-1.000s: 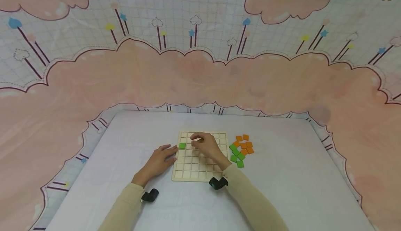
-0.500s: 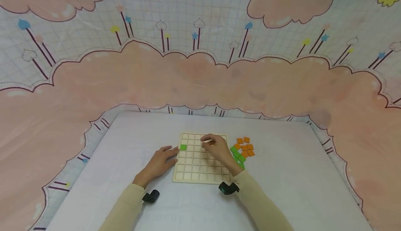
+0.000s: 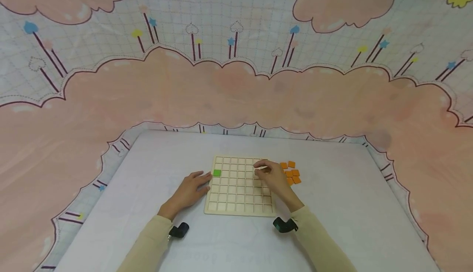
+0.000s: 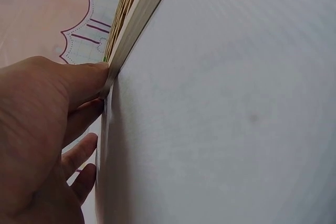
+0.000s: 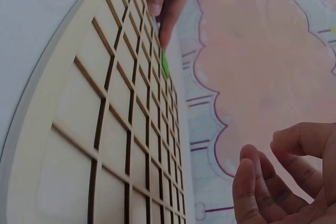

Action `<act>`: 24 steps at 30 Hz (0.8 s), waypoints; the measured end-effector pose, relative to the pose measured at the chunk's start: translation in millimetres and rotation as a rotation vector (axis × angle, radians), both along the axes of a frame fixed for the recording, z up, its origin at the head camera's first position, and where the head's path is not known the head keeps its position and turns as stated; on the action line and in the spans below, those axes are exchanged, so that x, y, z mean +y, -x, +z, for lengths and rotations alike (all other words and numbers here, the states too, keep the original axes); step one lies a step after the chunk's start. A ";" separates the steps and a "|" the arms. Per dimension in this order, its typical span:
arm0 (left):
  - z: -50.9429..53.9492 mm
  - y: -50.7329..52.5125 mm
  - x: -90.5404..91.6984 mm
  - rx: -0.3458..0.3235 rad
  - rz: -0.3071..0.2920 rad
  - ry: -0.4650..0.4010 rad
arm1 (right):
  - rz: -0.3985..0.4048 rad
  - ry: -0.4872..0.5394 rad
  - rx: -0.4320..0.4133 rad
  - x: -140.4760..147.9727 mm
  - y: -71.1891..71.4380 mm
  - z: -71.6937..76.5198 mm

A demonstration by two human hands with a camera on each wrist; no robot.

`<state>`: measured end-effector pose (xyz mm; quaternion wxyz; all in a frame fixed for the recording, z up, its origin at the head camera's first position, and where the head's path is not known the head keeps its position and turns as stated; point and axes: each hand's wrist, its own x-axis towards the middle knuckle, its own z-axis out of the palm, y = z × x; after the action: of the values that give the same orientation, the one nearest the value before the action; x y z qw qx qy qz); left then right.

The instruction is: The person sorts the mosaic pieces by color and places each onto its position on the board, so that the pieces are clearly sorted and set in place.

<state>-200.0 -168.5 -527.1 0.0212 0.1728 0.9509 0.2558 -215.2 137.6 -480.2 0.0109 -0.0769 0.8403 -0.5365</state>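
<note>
A light wooden grid board point(image 3: 236, 190) lies on the white table with one green tile point(image 3: 217, 173) in a square near its left edge. My left hand point(image 3: 189, 192) touches the board's left edge with its fingertips, the fingers extended. Over the board's upper right part hovers my right hand point(image 3: 274, 179), fingers bent loosely, thumb and fingertips apart. In the right wrist view that hand point(image 5: 289, 177) shows nothing between its fingers. The left wrist view shows the left hand's point(image 4: 47, 124) thumb and fingers along the board's edge point(image 4: 131, 24).
Several orange tiles point(image 3: 295, 173) lie right of the board, partly behind my right hand. The green tiles there are hidden by the hand and forearm. A cloth point(image 3: 236, 95) with cloud patterns stands behind the white table point(image 3: 354, 190).
My right hand has moved right across the board toward the loose tiles, now covering the green ones. The left hand stays at the board's edge. The head view has shifted slightly.
</note>
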 end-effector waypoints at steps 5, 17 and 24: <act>-1.8 0.2 -0.5 0.004 -0.009 -0.008 | -0.032 -0.002 -0.012 17.0 -2.1 0.4; 0.0 -0.4 -1.2 0.007 -0.005 -0.003 | -0.148 -0.105 -0.040 45.1 -9.1 2.6; 0.8 0.2 -1.4 -0.001 -0.003 -0.008 | -0.164 -0.089 -0.040 60.6 -13.2 -5.7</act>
<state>-200.3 -169.9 -526.3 0.0215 0.1741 0.9496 0.2597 -202.0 198.2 -485.9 -0.0131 0.0036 0.8664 -0.4991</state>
